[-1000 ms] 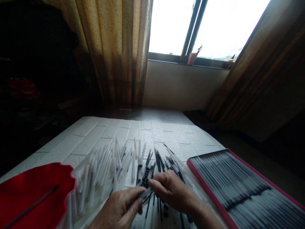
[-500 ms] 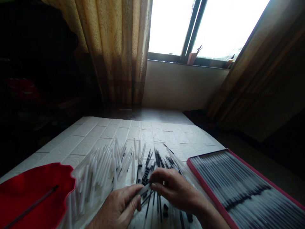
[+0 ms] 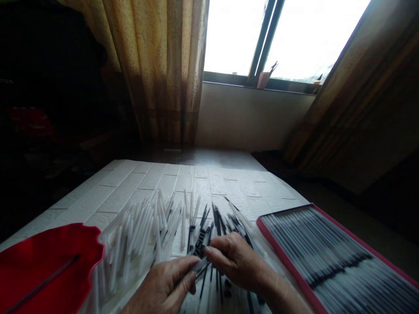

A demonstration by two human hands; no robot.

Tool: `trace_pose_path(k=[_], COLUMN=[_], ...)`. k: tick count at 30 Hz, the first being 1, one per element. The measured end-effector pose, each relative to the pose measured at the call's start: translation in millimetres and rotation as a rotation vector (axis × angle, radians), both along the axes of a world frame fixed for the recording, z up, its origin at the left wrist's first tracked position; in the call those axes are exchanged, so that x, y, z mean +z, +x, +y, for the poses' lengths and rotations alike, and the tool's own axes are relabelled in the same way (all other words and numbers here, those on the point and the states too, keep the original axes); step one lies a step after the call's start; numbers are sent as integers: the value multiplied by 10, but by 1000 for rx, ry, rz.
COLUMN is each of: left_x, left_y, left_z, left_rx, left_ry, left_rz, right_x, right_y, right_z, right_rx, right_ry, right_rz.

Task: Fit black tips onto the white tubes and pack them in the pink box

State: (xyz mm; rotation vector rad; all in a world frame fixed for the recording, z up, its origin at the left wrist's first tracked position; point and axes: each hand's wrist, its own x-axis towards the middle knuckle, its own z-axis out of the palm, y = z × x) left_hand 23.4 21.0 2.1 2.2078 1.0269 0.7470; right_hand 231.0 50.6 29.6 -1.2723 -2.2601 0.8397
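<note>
- On a white table (image 3: 170, 181) with a brick pattern, low in the middle of the view, a pale tube (image 3: 200, 264) is held between a person's 2 hands, just above scattered thin black rods (image 3: 216, 218).
- By the left hand (image 3: 165, 283), the tube is pinched between thumb and fingers. The right hand (image 3: 234, 261) is curled, its thumb and forefinger pressed together at the tube's far end; whether a smaller part is also gripped there cannot be told.
- A slip or twist of the tube seems possible, should the left pinch be loosened while pressure is put on by the right fingertips.
- Small black pieces (image 3: 199, 244) and rods might be knocked out of place, as they lie so near the knuckles.
- The tube looks narrow, straight, whitish and faintly see-through; much of it is covered by fingers, so its full length cannot be made out.
- To the left, clear tubes (image 3: 117, 257) are heaped beside a wavy-rimmed red tray (image 3: 39, 248), in which 1 slim pen (image 3: 49, 279) is laid.
- To the right, a pink-edged box (image 3: 287, 259) is filled with pens (image 3: 327, 235) set side by side.
</note>
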Motion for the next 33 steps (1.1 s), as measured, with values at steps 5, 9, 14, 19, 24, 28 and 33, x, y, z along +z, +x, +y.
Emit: trace_pose_path(k=[5,9,14,19,24,28,33], left_x=[-16,6,27,33,-7,-34,-12], left_y=[2,8,-4,2,-1,-7,10], left_z=[8,12,8,11,6,-6,-4], left_rx=[11,12,24,14,20,20,10], left_ry=[-34,-55,-70,-80,-71,-46,-34], left_rz=[-14,-21,-22,-21,-19,-13,-9], right_x=[-4,64,113,91,62,47,7], right_y=[23,82,109,102,83,25,-26], right_z=[1,-12,-19,-20,-13,1,4], right_rx=[8,31,29,11,3,-4,-20], right_ry=[-62,-84,-90,-79,-47,19,91], right_rz=[21,113,153,137,56,-26,-59])
